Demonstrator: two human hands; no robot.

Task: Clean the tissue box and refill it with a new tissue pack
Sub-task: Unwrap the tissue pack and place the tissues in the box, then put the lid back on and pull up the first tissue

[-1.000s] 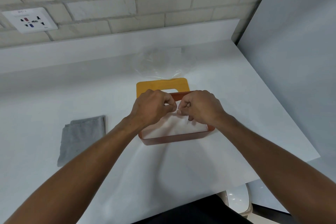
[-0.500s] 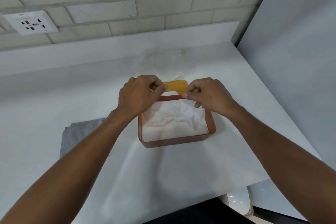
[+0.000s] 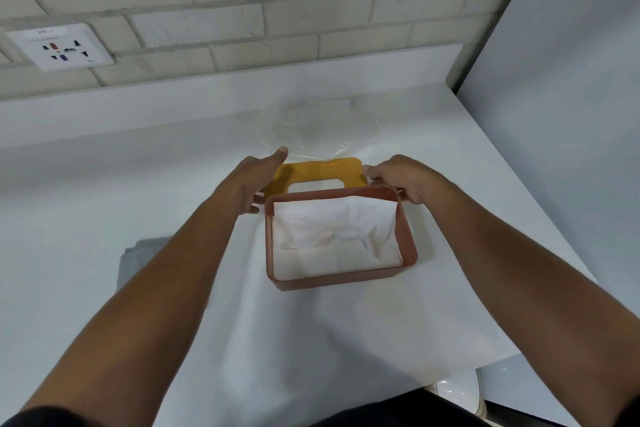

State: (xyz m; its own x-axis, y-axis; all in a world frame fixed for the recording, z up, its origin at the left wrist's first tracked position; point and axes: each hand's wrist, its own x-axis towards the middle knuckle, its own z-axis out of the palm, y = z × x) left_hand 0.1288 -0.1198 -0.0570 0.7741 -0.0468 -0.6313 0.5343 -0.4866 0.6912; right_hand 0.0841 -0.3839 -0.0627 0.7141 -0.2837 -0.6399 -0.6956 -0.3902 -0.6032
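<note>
I see a red-brown tissue box (image 3: 341,274) sitting on a smooth white table (image 3: 138,204). The box is a plastic rectangle with rounded corners and its top is open. Inside lies a stack of soft white tissues (image 3: 334,239), and the top sheet is crinkled and folded up at the far side.

Just behind the box lies a flat yellow lid (image 3: 318,170). It has rounded corners and a long slot cut in the middle. The box hides its near edge.

My left hand (image 3: 256,180) is at the left end of the lid, with the fingers spread wide and the thumb pointing away from me. I cannot tell if it is touching the lid. My right hand (image 3: 403,178) is at the right end of the lid, above the far right corner of the box. Its fingers are curled, and the tips meet the lid's edge, but I cannot tell if they grip it.

Behind the lid is a clear, shiny plastic wrapper (image 3: 311,125), all crumpled. A soft grey cloth (image 3: 133,260) lies to the left, partly under my left arm. The wall (image 3: 242,10) is pale rough brick, with a white socket plate (image 3: 62,47).
</note>
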